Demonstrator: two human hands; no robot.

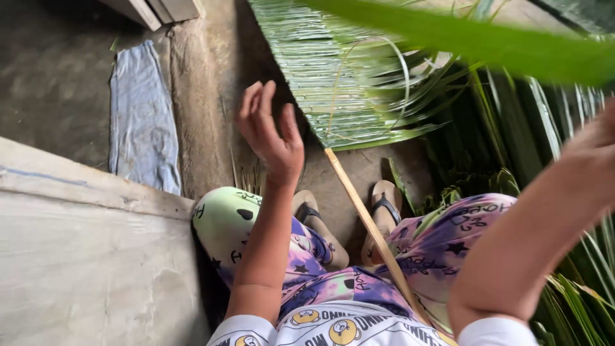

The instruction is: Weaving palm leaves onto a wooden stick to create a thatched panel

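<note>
My left hand [269, 134] is raised over the ground with its fingers spread and nothing in it. It hovers just left of a palm frond [320, 70] with flat, pale green leaflets. The frond's tan midrib [368, 221] slants down from the leaflets across my lap. My right hand [596, 138] is at the right edge, blurred and partly cut off, so its grip is unclear. A blurred green leaf blade [487, 41] crosses the top close to the camera, above that hand. I sit in patterned purple trousers, with my sandalled feet [384, 205] on the ground.
A heap of dark green palm leaves [544, 128] fills the right side. A blue cloth [141, 115] lies on the concrete floor at the left. A pale slab [77, 256] is beside my left knee. Planks [154, 9] are at the top left.
</note>
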